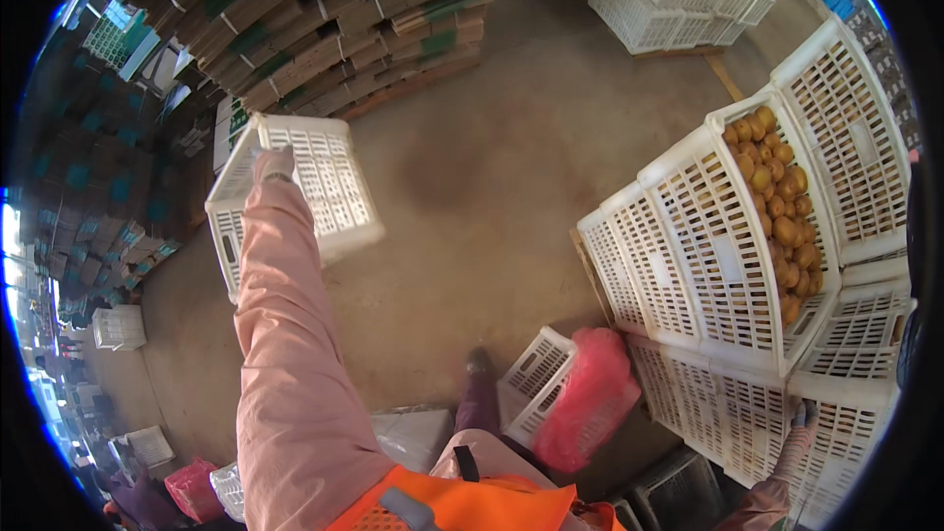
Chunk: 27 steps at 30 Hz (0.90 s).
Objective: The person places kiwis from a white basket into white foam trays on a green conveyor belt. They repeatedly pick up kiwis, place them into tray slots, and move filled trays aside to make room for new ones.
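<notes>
Stretched out ahead in a pink sleeve, my left hand (274,161) grips the rim of a white slatted plastic crate (324,184). This crate is tilted off to the left, and its visible inside holds nothing. At the lower right, my right hand (804,413), partly grey as if gloved, touches a stacked white crate (841,428); its fingers are too small to read clearly. Above that hand, an upper crate (708,236) in the stack is filled with round brown-yellow fruit (785,214), possibly kiwifruit.
Strapped stacks of flattened cardboard (354,29) rise at the upper left. More white crates (664,7) stand on a pallet at the back. Near my legs are a small white crate (542,365) and a red plastic bag (590,398). Concrete floor (472,236) lies between the stacks.
</notes>
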{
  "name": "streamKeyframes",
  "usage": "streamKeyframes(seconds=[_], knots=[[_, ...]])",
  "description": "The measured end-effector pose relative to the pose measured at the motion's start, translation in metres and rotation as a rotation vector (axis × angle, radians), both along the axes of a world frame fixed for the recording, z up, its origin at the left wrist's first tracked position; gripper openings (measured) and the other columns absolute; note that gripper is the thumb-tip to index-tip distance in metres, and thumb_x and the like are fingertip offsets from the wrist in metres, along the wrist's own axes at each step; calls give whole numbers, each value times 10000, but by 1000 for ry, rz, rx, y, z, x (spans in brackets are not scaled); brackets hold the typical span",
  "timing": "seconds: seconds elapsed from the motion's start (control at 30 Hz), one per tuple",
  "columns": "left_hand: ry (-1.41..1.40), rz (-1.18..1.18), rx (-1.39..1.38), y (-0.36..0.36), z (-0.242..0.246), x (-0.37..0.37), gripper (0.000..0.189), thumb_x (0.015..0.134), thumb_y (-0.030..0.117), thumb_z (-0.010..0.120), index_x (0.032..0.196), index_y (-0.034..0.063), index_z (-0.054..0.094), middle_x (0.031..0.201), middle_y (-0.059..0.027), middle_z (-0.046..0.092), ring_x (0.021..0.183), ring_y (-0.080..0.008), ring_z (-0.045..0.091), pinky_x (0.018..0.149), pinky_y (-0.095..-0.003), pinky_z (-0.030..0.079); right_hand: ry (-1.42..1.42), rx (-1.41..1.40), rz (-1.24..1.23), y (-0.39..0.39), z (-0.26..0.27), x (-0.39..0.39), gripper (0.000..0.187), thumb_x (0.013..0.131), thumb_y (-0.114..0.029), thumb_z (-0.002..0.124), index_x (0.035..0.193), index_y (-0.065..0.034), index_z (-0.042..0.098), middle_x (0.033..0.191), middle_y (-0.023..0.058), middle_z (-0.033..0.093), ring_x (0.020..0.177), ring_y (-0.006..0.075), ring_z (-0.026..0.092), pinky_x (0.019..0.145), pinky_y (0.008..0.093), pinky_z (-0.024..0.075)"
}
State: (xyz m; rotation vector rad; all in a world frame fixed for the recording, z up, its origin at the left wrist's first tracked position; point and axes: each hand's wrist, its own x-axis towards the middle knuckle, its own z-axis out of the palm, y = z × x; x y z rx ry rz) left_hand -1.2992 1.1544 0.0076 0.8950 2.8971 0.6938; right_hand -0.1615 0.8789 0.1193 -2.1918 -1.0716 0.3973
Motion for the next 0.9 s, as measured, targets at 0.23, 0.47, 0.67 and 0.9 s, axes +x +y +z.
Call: streamKeyframes(seconds=[0.23, 0.47, 0.67, 0.9], knots=[[-1, -703, -260, -32, -102, 189, 548, 860, 318, 683, 1274, -1, 521, 1176, -260, 608, 1106, -389, 599, 945, -443, 509, -89, -84, -90, 2, -12, -59, 572, 979, -191, 624, 1468, 4, 400, 1400, 152, 536, 1224, 210, 527, 1050, 329, 407], [-329, -1572, -613, -265, -197, 407, 309, 893, 375, 551, 1014, 161, 738, 1092, -149, 705, 1054, -323, 662, 890, -455, 523, -152, -278, -66, -98, 25, -170, 698, 891, -152, 687, 1505, -64, 366, 1420, 184, 523, 1257, 297, 542, 1039, 372, 426], [-237, -1745, -842, -267, -119, 501, 312, 913, 272, 544, 1136, 114, 696, 1184, -171, 667, 1124, -326, 621, 948, -461, 495, -245, -169, -159, -199, 38, -142, 653, 880, -196, 721, 1443, -30, 436, 1365, 231, 557, 1264, 350, 541, 1043, 395, 435], [27, -1827, -75, -236, 65, 719, 319, 928, 233, 589, 1193, 71, 660, 1062, -154, 708, 965, -346, 675, 849, -423, 541, -3, 93, -188, -277, -39, 13, 511, 867, -191, 720, 1325, -30, 561, 1238, 202, 634, 1119, 330, 618, 976, 389, 478]])
